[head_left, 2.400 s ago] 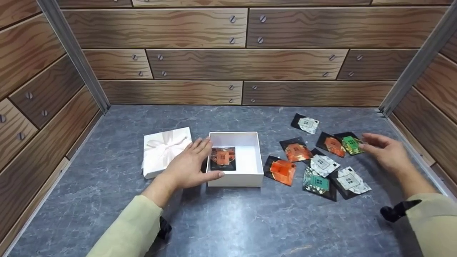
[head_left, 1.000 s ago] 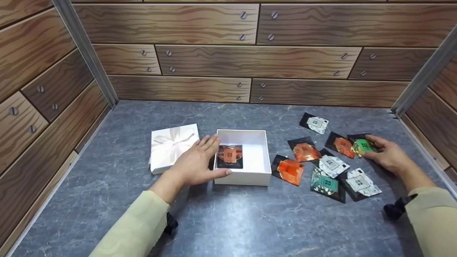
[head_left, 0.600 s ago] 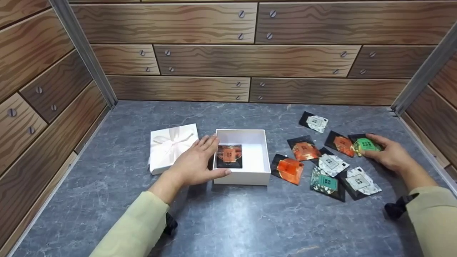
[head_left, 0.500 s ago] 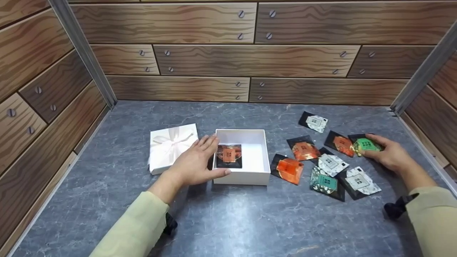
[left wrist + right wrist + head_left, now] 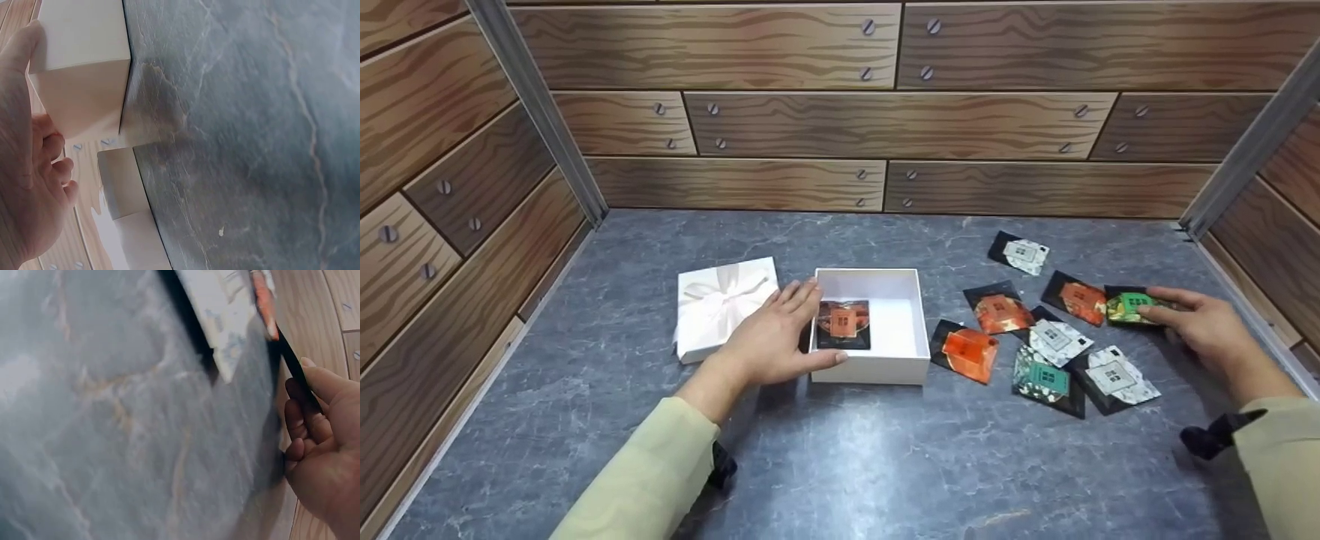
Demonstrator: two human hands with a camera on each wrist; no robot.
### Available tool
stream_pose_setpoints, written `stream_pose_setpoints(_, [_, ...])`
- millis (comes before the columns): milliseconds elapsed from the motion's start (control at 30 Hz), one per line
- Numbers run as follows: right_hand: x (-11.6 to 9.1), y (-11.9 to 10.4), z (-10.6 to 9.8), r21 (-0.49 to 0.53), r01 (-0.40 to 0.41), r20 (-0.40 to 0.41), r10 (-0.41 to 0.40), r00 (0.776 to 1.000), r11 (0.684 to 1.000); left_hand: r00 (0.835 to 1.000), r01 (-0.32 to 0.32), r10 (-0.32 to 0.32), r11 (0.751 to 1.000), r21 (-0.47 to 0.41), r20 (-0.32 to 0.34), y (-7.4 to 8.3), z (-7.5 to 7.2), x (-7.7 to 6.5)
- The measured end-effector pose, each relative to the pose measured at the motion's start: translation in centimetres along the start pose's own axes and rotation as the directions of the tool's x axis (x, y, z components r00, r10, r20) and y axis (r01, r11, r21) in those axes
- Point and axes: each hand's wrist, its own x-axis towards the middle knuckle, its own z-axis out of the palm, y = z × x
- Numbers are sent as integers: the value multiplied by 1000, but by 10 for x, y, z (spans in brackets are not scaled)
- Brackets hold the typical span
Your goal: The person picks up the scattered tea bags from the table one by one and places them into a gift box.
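Note:
In the head view, my left hand (image 5: 769,334) rests at the near left corner of an uncovered white box (image 5: 870,369), fingers extended along its left rim. The thumb lies along the front rim; the left wrist view shows this hand (image 5: 34,180) against the box's corner (image 5: 84,90). Inside the box, a black-and-orange sachet (image 5: 844,324) lies on the left side. My right hand (image 5: 1211,322) pinches a black sachet with a green label (image 5: 1129,306) by its right side. The right wrist view shows the sachet's dark edge (image 5: 292,360) between thumb and fingers, tilted off the table.
A white lid with a ribbon bow (image 5: 724,304) lies left of the box. Right of it are several sachets, among them orange ones (image 5: 967,354), white ones (image 5: 1117,377) and a teal one (image 5: 1046,381), some overlapping. Wood-patterned walls (image 5: 780,127) enclose the grey table (image 5: 840,457).
My right hand has reached the green-labelled sachet, taken hold of it and drawn it slightly right, away from the neighbouring orange one. My left hand has stayed on the box.

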Motion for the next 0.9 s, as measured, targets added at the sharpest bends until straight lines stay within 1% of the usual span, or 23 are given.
stream_pose_setpoints(33, [-1, -1, -2, 64, -1, -4, 1, 1000, 998, 1000, 1, -1, 1000, 0, 1, 0, 0, 0])
stream_pose_setpoints(67, [-3, -2, -3, 106, 7, -12, -5, 1000, 994, 1000, 4, -4, 1000, 1, 2, 0, 0, 1])
stream_pose_setpoints(167, [-8, -9, -3, 153, 52, -76, -41, 996, 987, 1000, 6, -6, 1000, 6, 4, 0, 1, 1])
stream_pose_setpoints(233, [-12, -17, -3, 142, 88, -134, -69, 989, 986, 1000, 7, -7, 1000, 8, 4, 1, 0, 1])
stream_pose_setpoints(267, [-13, -22, -2, 110, 105, -162, -86, 983, 988, 1000, 5, -5, 1000, 7, 3, 1, 0, 1])
stream_pose_setpoints(367, [-16, -41, 1, 44, 142, -188, -131, 973, 989, 1000, 4, -4, 1000, 5, 0, 2, 0, 1])
stream_pose_setpoints(467, [-19, -61, 10, -35, 172, -184, -176, 967, 984, 1000, 6, -6, 1000, 6, 2, 2, 0, 1])
stream_pose_setpoints(567, [-23, -82, 24, -71, 215, -168, -224, 960, 974, 1000, 4, -4, 1000, 4, 2, 2, 0, 1])
stream_pose_setpoints(633, [-26, -96, 36, -68, 257, -144, -264, 954, 964, 1000, 5, -5, 1000, 5, 5, 2, 0, 1])
stream_pose_setpoints(700, [-29, -111, 49, -35, 308, -108, -310, 944, 951, 1000, 7, -7, 1000, 4, 4, 2, 0, 1])
stream_pose_setpoints(767, [-33, -125, 63, 1, 356, -72, -355, 932, 935, 1000, 10, -10, 1000, 5, 5, 2, 0, 1])
stream_pose_setpoints(900, [-44, -153, 92, 52, 425, -29, -424, 905, 904, 1000, 11, -11, 1000, 6, 6, 2, 0, 1])
